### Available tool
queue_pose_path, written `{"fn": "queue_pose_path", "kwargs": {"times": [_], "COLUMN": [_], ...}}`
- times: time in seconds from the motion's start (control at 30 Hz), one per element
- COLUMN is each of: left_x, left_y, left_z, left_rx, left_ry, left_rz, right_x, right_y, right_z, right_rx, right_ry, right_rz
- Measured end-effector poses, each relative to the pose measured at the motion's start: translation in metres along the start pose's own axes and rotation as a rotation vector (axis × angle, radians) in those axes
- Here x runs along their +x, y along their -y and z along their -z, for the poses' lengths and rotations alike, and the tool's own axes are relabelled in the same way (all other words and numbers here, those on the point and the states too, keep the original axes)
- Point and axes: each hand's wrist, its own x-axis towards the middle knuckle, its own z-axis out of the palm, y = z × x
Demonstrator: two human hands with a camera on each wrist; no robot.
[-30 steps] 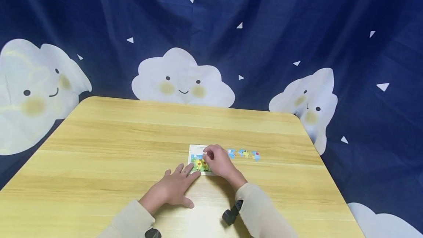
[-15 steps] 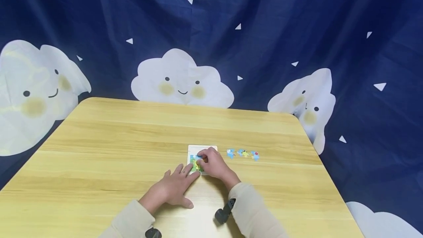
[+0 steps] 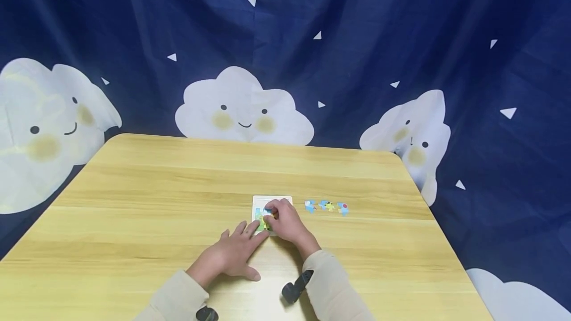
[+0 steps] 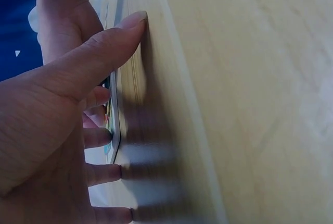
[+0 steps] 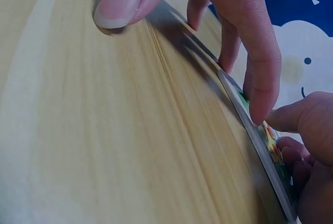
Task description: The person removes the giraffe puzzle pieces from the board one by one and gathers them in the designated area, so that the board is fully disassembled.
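Note:
A small jigsaw puzzle board [image 3: 272, 197] with a white rim lies on the table, its lower part filled with green, blue and yellow picture pieces. My left hand [image 3: 234, 252] rests with straight, spread fingers at the board's left and near edges; in the right wrist view its fingertips [image 5: 264, 99] touch the board's edge. Over the middle of the board, my right hand [image 3: 289, 222] pinches a puzzle piece [image 3: 267, 210] between thumb and index finger, low against the picture. The fingers hide much of that piece and the board's right side.
Right of the board lie loose jigsaw pieces: a blue one [image 3: 310, 206], a blue and yellow one [image 3: 327, 205] and a blue one with a red spot [image 3: 343, 208]. The wooden table [image 3: 178, 177] ends at a dark blue cloud-patterned curtain [image 3: 285, 28].
My right hand has shifted left over the board and come down on the picture with the puzzle piece, uncovering the loose pieces' left end. The left hand has stayed in place.

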Motion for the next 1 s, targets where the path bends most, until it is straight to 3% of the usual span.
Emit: {"fn": "queue_pose_path", "kwargs": {"times": [0.27,0.63,1.0], "left_x": [0.001,0.001,0.0], "left_y": [0.001,0.001,0.002], "left_z": [-0.001,-0.001,-0.001], "left_rx": [-0.006,-0.007,-0.002], "left_ry": [0.0,0.013,0.006], "left_rz": [-0.001,0.012,0.004], "right_x": [-0.001,-0.001,0.001], "right_y": [-0.002,-0.002,0.006], "right_z": [-0.001,-0.004,-0.014], "right_rx": [0.022,0.084,-0.08], "right_ry": [-0.006,-0.058,-0.13], "right_rz": [-0.033,0.032,-0.011]}}
